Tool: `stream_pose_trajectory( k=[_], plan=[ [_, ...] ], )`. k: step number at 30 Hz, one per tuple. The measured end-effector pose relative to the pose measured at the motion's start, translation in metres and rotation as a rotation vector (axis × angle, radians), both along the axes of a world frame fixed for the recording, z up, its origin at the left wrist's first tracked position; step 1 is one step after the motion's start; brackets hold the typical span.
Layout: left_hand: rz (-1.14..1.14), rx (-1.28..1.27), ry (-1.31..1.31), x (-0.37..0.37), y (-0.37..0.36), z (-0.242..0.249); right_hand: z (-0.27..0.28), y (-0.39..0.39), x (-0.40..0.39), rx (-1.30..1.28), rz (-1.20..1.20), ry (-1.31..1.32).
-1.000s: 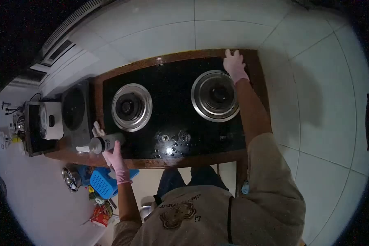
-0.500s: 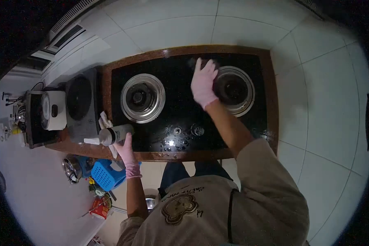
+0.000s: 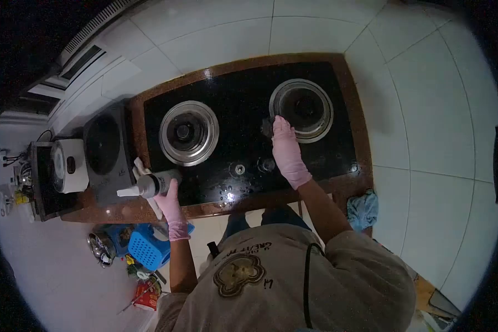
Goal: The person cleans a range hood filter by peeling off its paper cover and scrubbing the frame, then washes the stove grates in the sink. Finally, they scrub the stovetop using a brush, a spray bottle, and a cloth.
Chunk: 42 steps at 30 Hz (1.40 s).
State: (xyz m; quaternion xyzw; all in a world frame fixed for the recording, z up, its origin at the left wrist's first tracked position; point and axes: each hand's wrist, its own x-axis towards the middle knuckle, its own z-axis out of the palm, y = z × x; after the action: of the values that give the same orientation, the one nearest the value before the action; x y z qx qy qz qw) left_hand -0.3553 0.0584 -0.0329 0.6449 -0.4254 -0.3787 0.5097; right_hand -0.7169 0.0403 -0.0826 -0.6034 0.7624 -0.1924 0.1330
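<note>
Pink gloves cover both hands. My left hand (image 3: pixel 170 203) is wrapped around a grey bottle with a white nozzle (image 3: pixel 149 185), tilted over the front left edge of the black glass cooktop (image 3: pixel 235 110). My right hand (image 3: pixel 286 150) presses a dark scrubbing pad (image 3: pixel 267 127) onto the glass, at the left rim of the right burner (image 3: pixel 319 128). Fingers partly cover the pad. The left burner (image 3: pixel 211 130), with its shiny metal ring, lies between the hands. Water drops sit around the two control knobs (image 3: pixel 239 169) near the front edge.
Left of the cooktop are a white cloth (image 3: pixel 140 166), a dark flat appliance (image 3: pixel 105 149) and a white rice cooker (image 3: pixel 77 166). A blue plastic stool (image 3: pixel 145 247) stands below on the floor. A blue-grey cloth (image 3: pixel 363 210) hangs at the right front. Tiled walls close off the back and right.
My right hand has come down with the pad from behind the right burner to its left front side. My left hand still holds the bottle. The view has shifted slightly.
</note>
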Motion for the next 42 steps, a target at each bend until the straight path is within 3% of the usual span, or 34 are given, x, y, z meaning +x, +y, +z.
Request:
stream_pose_trajectory(
  k=[2, 5, 8, 10, 11, 13, 15, 17, 19, 22, 23, 25, 26, 28, 30, 31, 32, 33, 34, 36, 39, 40, 42],
  plan=[
    [-0.005, -0.008, 0.049, -0.002, 0.001, 0.011, -0.005, -0.018, -0.001, -0.172, 0.057, 0.004],
    [-0.012, 0.031, 0.064, -0.006, 0.002, 0.017, 0.010, -0.055, 0.004, -0.166, -0.023, 0.174],
    [-0.044, 0.045, 0.032, 0.003, 0.002, 0.014, 0.030, 0.012, -0.010, -0.158, 0.152, -0.071],
    [-0.126, -0.012, 0.066, 0.011, 0.008, 0.002, 0.033, 0.069, -0.031, -0.006, 0.092, 0.061],
    [-0.187, -0.147, -0.006, 0.030, 0.010, -0.021, 0.033, 0.089, -0.044, 0.012, 0.046, 0.110],
    [-0.161, -0.165, -0.178, 0.052, 0.023, -0.034, 0.027, 0.090, -0.056, 0.017, 0.100, 0.227],
    [-0.047, -0.068, -0.356, 0.044, 0.037, 0.007, 0.019, 0.059, -0.035, -0.037, 0.152, 0.199],
    [-0.150, -0.089, -0.820, 0.064, 0.033, 0.013, 0.017, 0.021, -0.008, -0.132, 0.216, 0.235],
    [-0.135, 0.028, -0.950, 0.074, 0.027, -0.007, 0.017, -0.003, -0.003, -0.009, 0.183, 0.254],
    [-0.167, 0.001, -1.148, 0.094, 0.022, -0.057, 0.023, 0.009, -0.010, 0.174, 0.212, 0.295],
    [-0.159, 0.130, -1.131, 0.096, 0.019, -0.059, 0.040, 0.018, -0.011, 0.283, 0.217, 0.308],
    [-0.044, 0.049, -0.939, 0.109, 0.015, -0.065, 0.067, 0.020, -0.013, 0.497, 0.202, 0.212],
    [0.059, 0.000, -0.791, 0.110, 0.013, -0.065, 0.067, 0.017, -0.013, 0.498, 0.230, 0.225],
    [0.111, -0.072, -0.868, 0.120, 0.004, -0.069, 0.074, 0.005, -0.009, 0.466, 0.243, 0.394],
    [-0.051, 0.371, -0.915, 0.132, -0.005, -0.066, 0.091, -0.014, 0.007, 0.342, 0.269, 0.295],
    [0.008, 0.179, -0.802, 0.133, -0.004, -0.057, 0.109, -0.027, 0.021, 0.218, 0.280, 0.185],
    [0.038, 0.196, -0.567, 0.138, -0.007, -0.055, 0.132, -0.041, 0.039, 0.209, 0.276, 0.195],
    [0.059, 0.208, -0.332, 0.142, -0.014, -0.052, 0.158, -0.056, 0.063, 0.280, 0.205, -0.024],
    [0.086, 0.103, -0.331, 0.139, -0.016, -0.038, 0.173, -0.071, 0.080, 0.343, 0.130, -0.246],
    [0.082, 0.007, -0.039, 0.140, -0.033, -0.001, 0.170, -0.105, 0.094, 0.192, 0.310, -0.439],
    [0.036, -0.139, -0.096, 0.150, -0.084, 0.035, 0.164, -0.161, 0.140, 0.189, 0.597, -0.886],
    [-0.108, -0.204, 0.040, 0.151, -0.105, 0.042, 0.175, -0.169, 0.167, 0.243, 0.660, -1.023],
    [-0.203, -0.057, 0.124, 0.112, -0.132, 0.098, 0.182, -0.187, 0.213, 0.448, 0.651, -1.144]
  ],
)
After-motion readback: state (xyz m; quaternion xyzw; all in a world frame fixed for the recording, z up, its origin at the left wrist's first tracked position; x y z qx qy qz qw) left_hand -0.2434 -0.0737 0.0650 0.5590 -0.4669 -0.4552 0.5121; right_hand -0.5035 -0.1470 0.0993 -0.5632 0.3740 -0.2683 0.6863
